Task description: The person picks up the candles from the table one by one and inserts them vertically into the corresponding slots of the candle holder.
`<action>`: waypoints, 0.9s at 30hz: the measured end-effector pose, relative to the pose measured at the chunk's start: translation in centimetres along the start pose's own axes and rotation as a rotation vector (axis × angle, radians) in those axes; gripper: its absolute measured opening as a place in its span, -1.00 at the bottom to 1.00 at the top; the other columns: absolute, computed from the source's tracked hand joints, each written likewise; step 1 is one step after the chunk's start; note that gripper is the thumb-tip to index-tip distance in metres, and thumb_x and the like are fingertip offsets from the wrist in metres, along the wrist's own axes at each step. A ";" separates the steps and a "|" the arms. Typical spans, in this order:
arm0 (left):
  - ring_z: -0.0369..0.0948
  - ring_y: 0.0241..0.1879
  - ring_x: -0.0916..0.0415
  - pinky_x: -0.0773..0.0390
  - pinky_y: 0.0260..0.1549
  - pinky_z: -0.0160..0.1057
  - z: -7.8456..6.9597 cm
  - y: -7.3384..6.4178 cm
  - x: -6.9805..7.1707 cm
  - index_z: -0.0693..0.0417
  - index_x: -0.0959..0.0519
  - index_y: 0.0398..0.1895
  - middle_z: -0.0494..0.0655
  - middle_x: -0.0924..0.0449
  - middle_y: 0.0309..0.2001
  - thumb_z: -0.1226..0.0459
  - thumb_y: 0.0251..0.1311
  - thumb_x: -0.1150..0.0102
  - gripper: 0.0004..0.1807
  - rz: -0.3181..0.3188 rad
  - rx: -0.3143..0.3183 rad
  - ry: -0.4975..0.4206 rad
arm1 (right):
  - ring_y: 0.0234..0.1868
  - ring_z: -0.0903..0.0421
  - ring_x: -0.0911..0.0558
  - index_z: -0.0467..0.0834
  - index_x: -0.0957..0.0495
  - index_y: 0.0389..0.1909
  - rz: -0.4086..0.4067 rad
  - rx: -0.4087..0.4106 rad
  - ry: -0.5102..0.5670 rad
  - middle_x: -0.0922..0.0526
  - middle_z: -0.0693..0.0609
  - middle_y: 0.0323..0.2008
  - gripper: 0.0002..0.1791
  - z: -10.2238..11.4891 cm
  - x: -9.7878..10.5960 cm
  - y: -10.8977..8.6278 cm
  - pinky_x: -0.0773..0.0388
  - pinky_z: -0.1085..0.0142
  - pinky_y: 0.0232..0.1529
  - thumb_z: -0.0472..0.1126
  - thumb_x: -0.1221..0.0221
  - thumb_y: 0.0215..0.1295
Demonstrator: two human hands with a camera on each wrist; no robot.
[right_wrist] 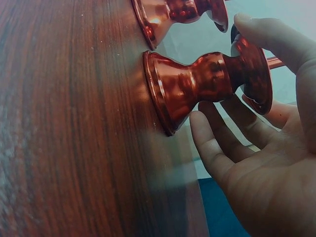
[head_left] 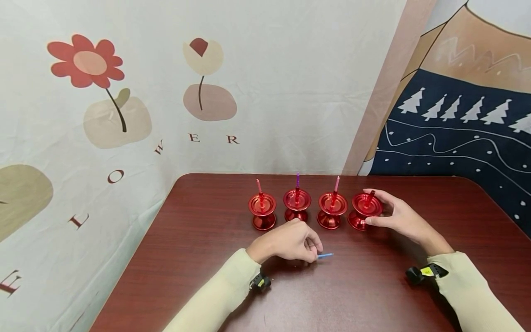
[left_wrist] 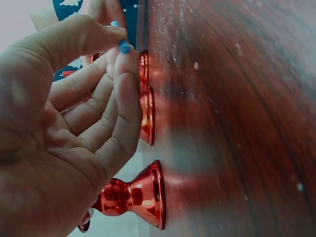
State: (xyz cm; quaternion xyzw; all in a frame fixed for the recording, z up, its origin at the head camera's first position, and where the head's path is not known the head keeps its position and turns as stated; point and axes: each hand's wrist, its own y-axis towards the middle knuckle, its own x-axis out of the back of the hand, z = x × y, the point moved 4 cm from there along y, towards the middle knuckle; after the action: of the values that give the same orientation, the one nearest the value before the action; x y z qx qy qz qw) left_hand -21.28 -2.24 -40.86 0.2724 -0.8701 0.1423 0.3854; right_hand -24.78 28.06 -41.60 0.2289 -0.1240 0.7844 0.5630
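My left hand pinches a thin blue candle between thumb and forefinger, low over the table. In the left wrist view the candle's blue end pokes out from the fingertips. My right hand grips the rightmost shiny red candle holder around its upper dish, thumb on the near side. That holder stands upright on the table, its narrow red socket rising from the dish. To its left, three matching holders carry candles: a pink one, a purple one and a reddish one.
The dark red-brown wooden table has its back edge just behind the row of holders. A pale printed cloth hangs behind it, and a navy cloth with white trees hangs at the right.
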 end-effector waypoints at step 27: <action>-0.53 -0.33 -0.64 -0.68 -0.19 -0.46 -4.5 4.9 1.3 0.13 -0.81 -0.19 -0.32 -0.75 -0.33 0.35 0.30 -0.50 -0.93 -0.430 -0.107 -0.289 | 0.26 0.16 -0.54 -0.29 -0.25 0.67 -0.014 0.025 -0.004 -0.48 -0.35 0.48 -0.11 0.2 0.0 -0.2 -0.63 0.45 0.09 -0.24 -0.44 0.42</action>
State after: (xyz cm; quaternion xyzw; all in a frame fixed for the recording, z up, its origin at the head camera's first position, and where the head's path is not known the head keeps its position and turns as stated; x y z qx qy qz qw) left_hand -22.13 3.34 -37.10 0.4480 -0.8444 -0.0296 0.2922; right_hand -24.58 28.02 -41.42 0.2383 -0.1137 0.7815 0.5653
